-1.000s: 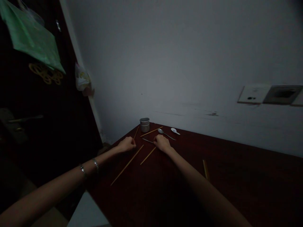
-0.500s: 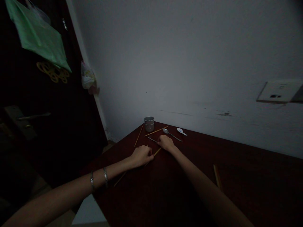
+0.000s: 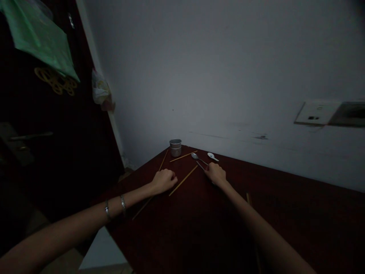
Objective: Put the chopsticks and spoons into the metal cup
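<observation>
My right hand [image 3: 216, 175] is closed around a thin metal utensil [image 3: 201, 166], whose narrow end sticks out toward the far left; its other end is hidden under the hand. A metal spoon [image 3: 195, 156] lies just beyond, its handle running toward the right fingers. My left hand [image 3: 164, 181] is closed, fingers curled down, and whether they hold anything is hidden. Beside its fingertips lies a wooden chopstick [image 3: 183, 180], slanting. Another chopstick [image 3: 142, 208] passes beneath the left hand and wrist. A third chopstick [image 3: 163, 160] has its near end at the left hand.
At the far corner of the dark red table [image 3: 194, 228] stands a metal cup [image 3: 175, 148], a chopstick [image 3: 184, 156] in front. A white spoon [image 3: 212, 156] lies near the wall [image 3: 199, 76]. A wooden stick [image 3: 249, 199] rests beside the right forearm. A door [image 3: 57, 152] is left.
My right hand has moved right with the thin utensil, away from the slanting chopstick. My left hand has shifted slightly left, away from that chopstick. The view has turned slightly.
</observation>
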Motion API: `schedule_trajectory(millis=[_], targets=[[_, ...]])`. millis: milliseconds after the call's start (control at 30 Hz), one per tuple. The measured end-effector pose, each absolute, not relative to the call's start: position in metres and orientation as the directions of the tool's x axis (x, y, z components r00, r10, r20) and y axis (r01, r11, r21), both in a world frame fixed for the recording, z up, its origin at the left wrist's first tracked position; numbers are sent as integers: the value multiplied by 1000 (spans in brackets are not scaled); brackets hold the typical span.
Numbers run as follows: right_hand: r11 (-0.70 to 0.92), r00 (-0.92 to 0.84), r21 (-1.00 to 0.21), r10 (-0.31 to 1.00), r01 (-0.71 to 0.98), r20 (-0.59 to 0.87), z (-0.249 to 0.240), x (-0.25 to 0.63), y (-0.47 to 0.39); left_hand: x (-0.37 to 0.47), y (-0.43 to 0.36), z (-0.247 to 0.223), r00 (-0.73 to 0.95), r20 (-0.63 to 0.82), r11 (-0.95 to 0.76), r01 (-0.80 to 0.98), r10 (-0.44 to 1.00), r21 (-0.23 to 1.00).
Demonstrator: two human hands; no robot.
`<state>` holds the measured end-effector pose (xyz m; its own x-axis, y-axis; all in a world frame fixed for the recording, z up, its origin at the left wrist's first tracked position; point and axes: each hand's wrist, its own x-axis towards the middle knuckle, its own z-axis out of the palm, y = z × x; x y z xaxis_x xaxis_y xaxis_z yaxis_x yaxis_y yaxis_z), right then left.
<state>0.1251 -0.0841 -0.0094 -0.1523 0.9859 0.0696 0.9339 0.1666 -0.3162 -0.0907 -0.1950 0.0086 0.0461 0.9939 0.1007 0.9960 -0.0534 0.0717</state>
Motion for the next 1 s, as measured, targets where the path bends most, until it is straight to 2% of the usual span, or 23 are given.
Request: schedule_trajectory(millis=[233, 433, 700, 800, 1000], targets=[[131, -113, -316, 991, 940, 73, -16, 131, -88, -121, -197, 13, -38, 109, 30, 997, 993, 70], [138, -121, -254, 989, 957, 82, -19, 131, -90, -141, -202, 15, -94, 80, 91, 995, 992, 45], [197, -182, -106, 973, 975, 142, -14, 126, -97, -153, -200, 8, -97, -41, 102, 983, 994, 151], [262, -245, -64, 949, 963, 200, -7, 110, -101, -154, -195, 3, -64, -28, 68, 980, 998, 186], [399, -381, -136, 913, 907, 145, -5, 57, -110, -143, -185, -1, -92, -78, 104, 980, 993, 168]])
